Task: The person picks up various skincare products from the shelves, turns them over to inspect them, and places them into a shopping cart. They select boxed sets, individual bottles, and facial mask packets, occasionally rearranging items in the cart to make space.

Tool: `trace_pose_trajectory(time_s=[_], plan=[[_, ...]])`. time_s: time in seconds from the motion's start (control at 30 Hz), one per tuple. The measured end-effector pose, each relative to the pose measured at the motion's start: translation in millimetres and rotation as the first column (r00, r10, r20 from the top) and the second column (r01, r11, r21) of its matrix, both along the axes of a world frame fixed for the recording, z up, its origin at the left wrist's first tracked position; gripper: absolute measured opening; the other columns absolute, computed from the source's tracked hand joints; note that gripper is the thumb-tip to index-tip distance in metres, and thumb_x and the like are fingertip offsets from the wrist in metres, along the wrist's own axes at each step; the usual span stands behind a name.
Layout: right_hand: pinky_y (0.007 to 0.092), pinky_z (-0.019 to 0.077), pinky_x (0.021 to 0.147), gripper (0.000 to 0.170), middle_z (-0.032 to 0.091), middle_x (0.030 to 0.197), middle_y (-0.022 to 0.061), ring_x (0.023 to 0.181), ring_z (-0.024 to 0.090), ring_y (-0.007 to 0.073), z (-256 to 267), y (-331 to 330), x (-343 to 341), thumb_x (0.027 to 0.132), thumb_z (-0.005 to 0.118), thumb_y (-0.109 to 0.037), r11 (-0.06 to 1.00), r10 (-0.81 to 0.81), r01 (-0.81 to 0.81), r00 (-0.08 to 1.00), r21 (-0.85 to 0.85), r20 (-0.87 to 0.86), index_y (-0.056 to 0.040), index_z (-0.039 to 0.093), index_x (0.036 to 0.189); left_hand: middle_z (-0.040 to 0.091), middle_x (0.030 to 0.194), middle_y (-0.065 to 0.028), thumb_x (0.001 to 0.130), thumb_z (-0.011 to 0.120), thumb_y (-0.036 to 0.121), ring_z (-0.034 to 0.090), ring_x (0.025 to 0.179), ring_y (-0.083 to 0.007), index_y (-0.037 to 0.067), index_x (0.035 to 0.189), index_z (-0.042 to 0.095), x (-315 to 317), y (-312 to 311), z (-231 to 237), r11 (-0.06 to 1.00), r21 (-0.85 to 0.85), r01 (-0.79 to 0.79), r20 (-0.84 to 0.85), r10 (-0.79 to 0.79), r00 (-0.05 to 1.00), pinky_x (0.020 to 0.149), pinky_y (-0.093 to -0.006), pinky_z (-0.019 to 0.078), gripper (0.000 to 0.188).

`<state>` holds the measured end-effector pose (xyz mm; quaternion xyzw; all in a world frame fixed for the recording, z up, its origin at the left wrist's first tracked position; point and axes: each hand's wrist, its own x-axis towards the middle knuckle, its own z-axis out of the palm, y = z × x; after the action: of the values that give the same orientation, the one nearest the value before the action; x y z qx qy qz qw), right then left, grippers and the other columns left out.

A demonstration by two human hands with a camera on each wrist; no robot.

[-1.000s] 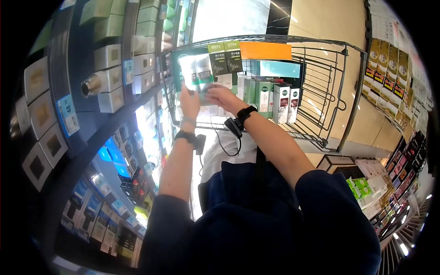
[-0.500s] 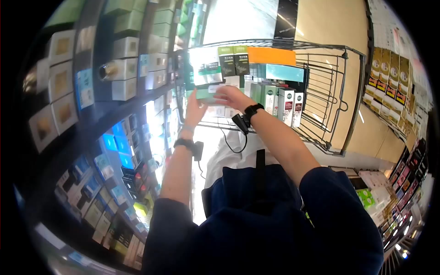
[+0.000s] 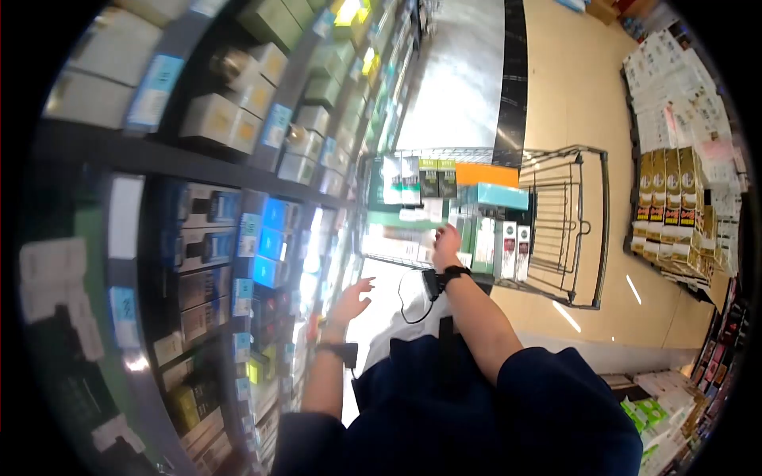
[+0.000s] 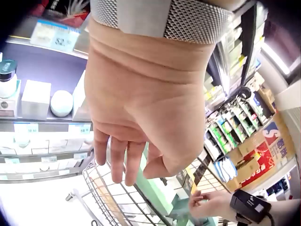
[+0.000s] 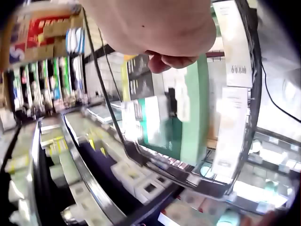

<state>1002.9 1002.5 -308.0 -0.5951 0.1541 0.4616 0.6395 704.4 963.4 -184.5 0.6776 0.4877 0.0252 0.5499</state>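
My left hand (image 3: 349, 301) hangs in front of the shelf, outside the wire cart, with its fingers loosely extended and nothing in it. The left wrist view shows its palm and relaxed fingers (image 4: 127, 160). My right hand (image 3: 447, 247) is over the cart's near side, close to the packed boxes, its fingers loosely bent and no item showing in them. Below it in the right wrist view is a long pale-green box (image 5: 195, 117). White-and-green packs (image 3: 401, 181) and dark boxes with green tops (image 3: 438, 179) stand at the cart's far left.
The wire cart (image 3: 601, 230) also carries an orange box (image 3: 486, 174), a light-blue box (image 3: 502, 196) and upright white boxes (image 3: 524, 254). Shelves of boxed goods with price tags (image 3: 155, 91) run along the left. Stacked gold boxes (image 3: 671, 186) stand across the aisle.
Both hands were together at the green box in the cart. The left hand has drawn back out of the cart, and the hands are now apart. The head view has shifted.
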Motion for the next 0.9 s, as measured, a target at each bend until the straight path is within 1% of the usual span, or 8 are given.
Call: trace_pose_trajectory(time_s=[0.17, 0.27, 0.3, 0.37, 0.43, 0.67, 0.8, 0.9], plan=[[0.0303, 0.0419, 0.054, 0.024, 0.056, 0.088, -0.0007, 0.074, 0.059, 0.0156, 9.8, -22.0, 65.5, 0.101, 0.049, -0.023, 0.976, -0.200, 0.204, 0.978, -0.079, 0.058, -0.0227, 0.057, 0.123, 0.067, 0.122, -0.0132, 0.089, 0.055, 0.001, 0.062, 0.115, -0.0195, 0.004, 0.141, 0.050, -53.6, -52.4, 45.6, 0.955, -0.022, -0.297, 0.221, 0.295, 0.930, 0.099, -0.0312, 0.0481, 0.052], [0.0273, 0.0410, 0.046, 0.034, 0.061, 0.091, 0.0034, 0.066, 0.060, 0.0139, 16.9, -36.5, 86.8, 0.097, 0.055, -0.017, 0.966, 0.243, -0.257, 0.930, 0.017, 0.276, -0.0106, 0.057, 0.131, 0.071, 0.118, -0.0104, 0.090, 0.066, 0.012, 0.065, 0.115, -0.0214, 0.005, 0.135, 0.057, -89.1, -80.6, 26.7, 0.894, 0.054, -0.444, 0.103, 0.437, 0.893, 0.099, -0.0344, 0.0501, 0.046], [0.0307, 0.0461, 0.048, 0.035, 0.063, 0.085, 0.0070, 0.067, 0.063, 0.0149, 12.8, -38.0, 93.2, 0.093, 0.059, -0.016, 0.895, 0.435, -0.441, 0.826, -0.071, 0.358, -0.0068, 0.059, 0.127, 0.071, 0.118, -0.0096, 0.090, 0.066, 0.014, 0.066, 0.114, -0.0209, 0.006, 0.134, 0.058, -92.2, -88.1, 30.8, 0.892, 0.075, -0.446, 0.117, 0.437, 0.892, 0.098, -0.0344, 0.0505, 0.045], [0.0388, 0.0552, 0.078, 0.038, 0.070, 0.089, 0.0169, 0.085, 0.068, 0.0303, 22.4, -41.0, 101.4, 0.085, 0.067, -0.022, 0.578, 0.705, -0.634, 0.072, -0.513, 0.706, -0.0036, 0.065, 0.119, 0.071, 0.119, -0.0090, 0.090, 0.065, 0.017, 0.066, 0.114, -0.0214, 0.008, 0.132, 0.059, -99.5, -98.4, 41.0, 0.894, 0.102, -0.436, 0.102, 0.426, 0.899, 0.097, -0.0351, 0.0513, 0.044], [0.0425, 0.0529, 0.089, 0.042, 0.071, 0.108, 0.0200, 0.102, 0.067, 0.0374, 54.4, -39.9, 110.1, 0.084, 0.066, -0.029, 0.224, 0.817, -0.715, -0.232, -0.662, 0.528, -0.0079, 0.068, 0.120, 0.071, 0.120, -0.0101, 0.088, 0.065, 0.015, 0.066, 0.115, -0.0243, 0.007, 0.132, 0.059, -108.0, -107.6, 55.7, 0.905, 0.139, -0.402, 0.085, 0.394, 0.915, 0.098, -0.0357, 0.0508, 0.046], [0.0440, 0.0507, 0.097, 0.051, 0.067, 0.125, 0.0167, 0.114, 0.063, 0.0338, 46.0, -26.8, 114.3, 0.091, 0.058, -0.047, -0.268, 0.641, -0.626, -0.683, -0.732, 0.350, -0.0069, 0.069, 0.120, 0.069, 0.121, -0.0173, 0.081, 0.069, 0.017, 0.064, 0.116, -0.0315, 0.001, 0.122, 0.066, -128.0, -132.6, 141.7, 0.797, 0.433, -0.420, 0.027, 0.454, 0.891, 0.102, -0.0388, 0.0477, 0.044], [0.0442, 0.0520, 0.092, 0.062, 0.065, 0.127, 0.0127, 0.108, 0.063, 0.0284, 93.6, -54.1, 65.7, 0.094, 0.053, -0.054, -0.439, 0.821, -0.696, -0.568, -0.569, 0.061, -0.0082, 0.059, 0.135, 0.072, 0.113, -0.0160, 0.087, 0.068, 0.018, 0.070, 0.106, -0.0270, 0.001, 0.122, 0.066, -152.1, -156.6, 114.5, 0.782, 0.414, -0.466, 0.091, 0.473, 0.876, 0.091, -0.0351, 0.0531, 0.039], [0.0402, 0.0520, 0.091, 0.051, 0.070, 0.118, 0.0112, 0.105, 0.065, 0.0264, 63.8, -50.4, 58.0, 0.084, 0.060, -0.042, -0.577, 0.503, -0.491, -0.843, -0.653, 0.189, -0.0140, 0.067, 0.126, 0.072, 0.114, -0.0167, 0.087, 0.068, 0.016, 0.070, 0.105, -0.0246, 0.000, 0.123, 0.065, -166.2, -174.9, 97.6, 0.775, 0.414, -0.478, 0.067, 0.498, 0.865, 0.090, -0.0330, 0.0532, 0.040]])
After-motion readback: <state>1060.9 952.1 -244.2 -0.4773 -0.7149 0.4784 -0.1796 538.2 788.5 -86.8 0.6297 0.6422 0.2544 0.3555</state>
